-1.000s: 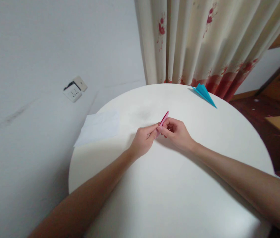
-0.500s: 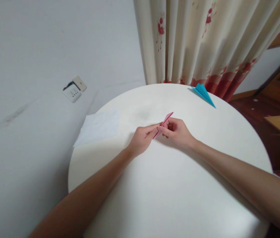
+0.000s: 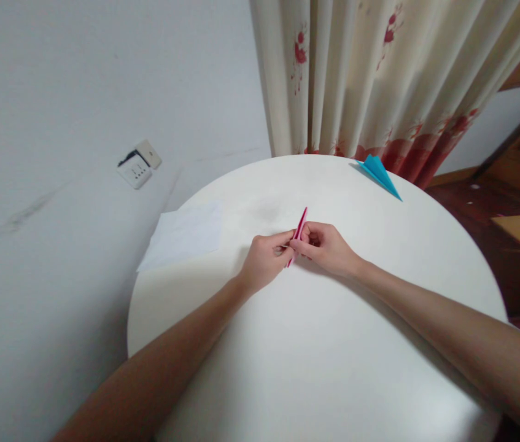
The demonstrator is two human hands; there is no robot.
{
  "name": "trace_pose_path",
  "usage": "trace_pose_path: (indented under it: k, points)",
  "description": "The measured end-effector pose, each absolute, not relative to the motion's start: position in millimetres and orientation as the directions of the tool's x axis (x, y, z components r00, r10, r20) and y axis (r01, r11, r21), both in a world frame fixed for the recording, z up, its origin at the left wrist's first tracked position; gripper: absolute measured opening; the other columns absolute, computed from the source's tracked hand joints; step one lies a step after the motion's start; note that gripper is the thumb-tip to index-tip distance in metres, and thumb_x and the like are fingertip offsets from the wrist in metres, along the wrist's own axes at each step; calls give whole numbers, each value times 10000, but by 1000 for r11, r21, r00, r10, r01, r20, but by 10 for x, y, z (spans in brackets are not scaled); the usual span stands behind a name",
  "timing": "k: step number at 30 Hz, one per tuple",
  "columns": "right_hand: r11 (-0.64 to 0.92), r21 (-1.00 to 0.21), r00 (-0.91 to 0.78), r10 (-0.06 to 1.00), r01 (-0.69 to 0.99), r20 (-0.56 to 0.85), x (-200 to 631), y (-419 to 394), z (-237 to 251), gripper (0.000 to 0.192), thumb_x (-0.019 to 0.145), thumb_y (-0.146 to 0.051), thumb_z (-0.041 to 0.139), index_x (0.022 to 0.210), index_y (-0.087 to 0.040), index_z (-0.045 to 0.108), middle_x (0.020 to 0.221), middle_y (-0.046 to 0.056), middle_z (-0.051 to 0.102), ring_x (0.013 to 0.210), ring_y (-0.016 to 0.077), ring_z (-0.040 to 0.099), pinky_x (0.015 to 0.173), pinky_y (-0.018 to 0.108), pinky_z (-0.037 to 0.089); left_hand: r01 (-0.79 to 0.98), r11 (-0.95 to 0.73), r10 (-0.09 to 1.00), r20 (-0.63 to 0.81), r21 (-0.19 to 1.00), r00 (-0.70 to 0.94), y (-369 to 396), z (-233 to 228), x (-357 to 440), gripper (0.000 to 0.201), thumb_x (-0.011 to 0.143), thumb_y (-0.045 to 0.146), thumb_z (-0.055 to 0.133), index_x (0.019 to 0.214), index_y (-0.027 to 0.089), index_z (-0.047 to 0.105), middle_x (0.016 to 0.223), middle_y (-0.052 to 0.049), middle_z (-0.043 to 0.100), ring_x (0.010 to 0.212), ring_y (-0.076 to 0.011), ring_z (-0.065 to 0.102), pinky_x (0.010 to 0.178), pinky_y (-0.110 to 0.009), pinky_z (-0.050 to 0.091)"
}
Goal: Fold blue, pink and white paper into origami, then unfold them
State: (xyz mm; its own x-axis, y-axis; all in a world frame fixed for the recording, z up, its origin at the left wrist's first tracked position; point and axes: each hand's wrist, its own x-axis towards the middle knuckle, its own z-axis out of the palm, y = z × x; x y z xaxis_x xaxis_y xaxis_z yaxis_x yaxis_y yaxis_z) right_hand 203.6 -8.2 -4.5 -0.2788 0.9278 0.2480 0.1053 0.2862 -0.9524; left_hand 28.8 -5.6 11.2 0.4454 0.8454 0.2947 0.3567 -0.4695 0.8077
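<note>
A folded piece of pink paper (image 3: 301,222) is held up between my two hands over the middle of the table, seen nearly edge-on with a darker pink fold along it. My left hand (image 3: 264,261) pinches it from the left, thumb and fingertips at its lower half. From the other side my right hand (image 3: 326,245) grips it between thumb and curled fingers. The fingertips of both hands almost meet and cover the paper's middle.
The round white table (image 3: 324,356) stands against a wall and a patterned curtain (image 3: 347,80). White paper (image 3: 183,236) lies at its left edge. A blue paper plane (image 3: 379,176) rests near the far right rim. A wall socket (image 3: 135,170) is at left.
The pink paper has turned more upright and more edge-on, its top tip swinging left. Both hands keep hold of it, with their fingers slightly shifted.
</note>
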Motion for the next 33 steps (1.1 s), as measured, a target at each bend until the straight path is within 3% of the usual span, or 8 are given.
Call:
trace_pose_path:
  k: [9,16,23,30,33]
  points:
    - [324,-916,-244,932,236,267,2020,-107,-31,413,838,-465,625,644,-220,354,584,-66,367,545,90,320,500,240,257,403,-470,863,312,785,398,-74,98,282,251,834,188,560,984,132,754,659,18,624,569,-75,538,529,-135,420]
    - [333,-901,-254,930,279,265,2013,-89,-62,342,875,-429,549,650,-213,411,596,-42,440,554,104,372,513,246,278,328,-427,880,304,843,365,-71,67,311,270,860,227,573,1040,150,759,819,-34,738,710,-143,672,670,-201,543]
    - [302,-890,-162,952,343,260,2032,-102,-38,252,840,-285,491,614,-214,407,572,-43,405,534,106,364,503,252,273,373,-417,908,367,829,201,-38,22,309,240,855,270,614,1005,159,766,861,-42,764,774,-192,715,716,-258,580]
    - [283,-856,-73,957,433,280,2060,-71,-83,283,833,-309,522,599,-215,394,557,-37,420,527,105,376,507,253,278,379,-435,901,391,817,189,-37,14,313,238,865,265,614,1025,166,760,871,-41,767,766,-181,721,715,-251,584]
    - [274,-849,-84,960,452,266,2060,-76,-68,262,832,-317,527,606,-204,461,561,-21,475,531,113,409,513,255,302,393,-455,890,405,799,209,-58,34,319,225,865,256,617,1018,171,759,907,-55,769,782,-181,726,717,-244,588]
